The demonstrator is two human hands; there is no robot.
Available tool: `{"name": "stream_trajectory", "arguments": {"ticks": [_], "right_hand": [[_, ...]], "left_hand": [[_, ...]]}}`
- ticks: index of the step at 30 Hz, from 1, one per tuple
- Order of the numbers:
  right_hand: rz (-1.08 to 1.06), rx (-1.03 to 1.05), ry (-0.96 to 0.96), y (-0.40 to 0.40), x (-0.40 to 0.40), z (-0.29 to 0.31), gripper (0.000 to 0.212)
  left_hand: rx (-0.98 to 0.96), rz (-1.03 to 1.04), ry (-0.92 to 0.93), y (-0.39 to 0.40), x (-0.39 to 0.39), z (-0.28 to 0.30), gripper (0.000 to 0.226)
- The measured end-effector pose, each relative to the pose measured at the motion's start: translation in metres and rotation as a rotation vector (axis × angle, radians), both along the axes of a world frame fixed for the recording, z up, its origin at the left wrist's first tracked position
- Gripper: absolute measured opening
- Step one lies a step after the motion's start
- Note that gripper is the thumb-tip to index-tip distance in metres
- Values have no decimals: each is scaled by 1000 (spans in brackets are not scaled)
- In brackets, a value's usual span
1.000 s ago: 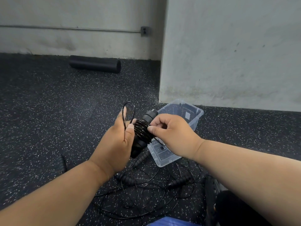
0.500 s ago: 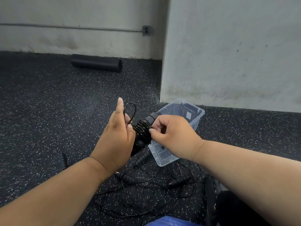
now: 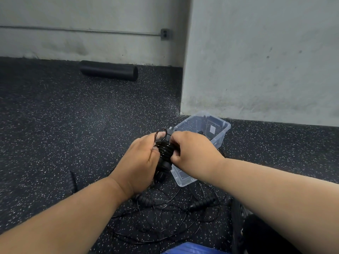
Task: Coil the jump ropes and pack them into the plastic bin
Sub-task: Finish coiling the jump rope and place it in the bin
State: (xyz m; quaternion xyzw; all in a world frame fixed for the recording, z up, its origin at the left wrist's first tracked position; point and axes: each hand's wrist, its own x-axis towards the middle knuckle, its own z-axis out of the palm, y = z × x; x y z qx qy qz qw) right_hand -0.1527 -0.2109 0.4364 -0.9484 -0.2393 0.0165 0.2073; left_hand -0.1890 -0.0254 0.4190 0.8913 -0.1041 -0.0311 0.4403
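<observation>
A black jump rope (image 3: 166, 150) is wound in tight turns around its handles, held in mid-air above the floor. My left hand (image 3: 141, 162) grips the bundle from the left, with a small loop of cord at its fingertips. My right hand (image 3: 190, 151) grips the wound cord from the right. Behind my hands a clear plastic bin (image 3: 222, 126) stands on the floor with dark items inside. Below my hands, loose jump ropes (image 3: 165, 213) lie tangled on the floor, with ribbed black handles (image 3: 201, 203) among them.
A black foam roller (image 3: 109, 70) lies by the far wall. A grey wall corner (image 3: 185, 88) stands just behind the bin. Another black handle (image 3: 72, 182) lies on the floor at the left. A blue object (image 3: 192, 249) and a dark object (image 3: 266, 233) sit at the bottom edge.
My left hand's raised fingers have closed down onto the bundle and the cord loop shrank. Both hands drew together around the wound rope.
</observation>
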Motion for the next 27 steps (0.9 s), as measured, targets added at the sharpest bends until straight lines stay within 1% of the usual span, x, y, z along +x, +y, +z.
{"name": "stream_trajectory", "arguments": {"ticks": [3,5,6,10,12,15,20,21,23,24,26,27], "right_hand": [[-30,37,-5,2,1,-2,7],[-67,101,34,2,2,-4,8],[-85,137,55,2,3,-5,8],[-124,228,115,0,6,-5,12],[-120,290,163,0,6,-7,11],[-128,384,217,1,7,-8,9],[-134,489,277,2,7,-9,18],[-141,496,268,2,7,-9,21],[-147,482,249,1,8,-9,23],[-140,471,249,1,8,-10,23],[-119,473,278,0,8,-12,20],[-114,485,300,-1,8,-13,19]], "left_hand": [[-129,29,-19,-4,-4,6,42],[-165,79,-21,-5,-6,8,41],[-142,95,-33,-3,-4,5,39],[141,90,-162,2,-1,-2,27],[187,90,-166,1,-2,0,23],[289,80,-122,0,-2,4,20],[428,88,16,1,1,13,26],[487,88,36,3,2,10,27],[570,101,30,7,4,7,38],[611,94,31,8,5,6,38],[637,87,66,7,6,8,26],[638,70,77,6,5,10,23]]}}
